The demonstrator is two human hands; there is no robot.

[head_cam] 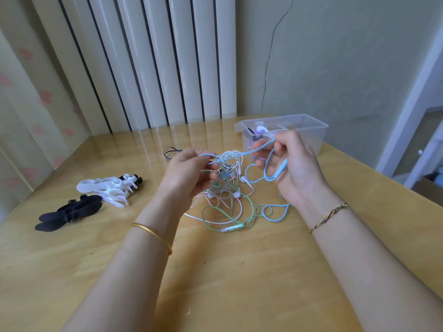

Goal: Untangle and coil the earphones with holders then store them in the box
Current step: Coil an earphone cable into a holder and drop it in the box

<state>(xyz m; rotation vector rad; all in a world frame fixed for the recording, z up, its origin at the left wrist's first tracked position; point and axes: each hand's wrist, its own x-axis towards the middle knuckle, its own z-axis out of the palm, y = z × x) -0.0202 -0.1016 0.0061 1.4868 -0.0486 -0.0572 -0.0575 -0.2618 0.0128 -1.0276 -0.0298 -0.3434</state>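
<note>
A tangle of earphones (pixel 227 185) in white, green, pink and blue hangs between my hands and trails onto the wooden table (pixel 239 271). My left hand (pixel 185 176) pinches the knot of cords at its left side. My right hand (pixel 292 164) holds loops of the blue earphone cord (pixel 268 171), stretched taut from the knot. A green cord (pixel 215 219) with its plug lies on the table below. The clear plastic box (pixel 311 130) stands open behind my right hand, with a coiled earphone on a white holder inside.
White cord holders (pixel 105 188) and black cord holders (pixel 69 210) lie in a pile at the left of the table. A dark cord (pixel 171 150) lies further back. White vertical panels and a cracked wall stand behind the table.
</note>
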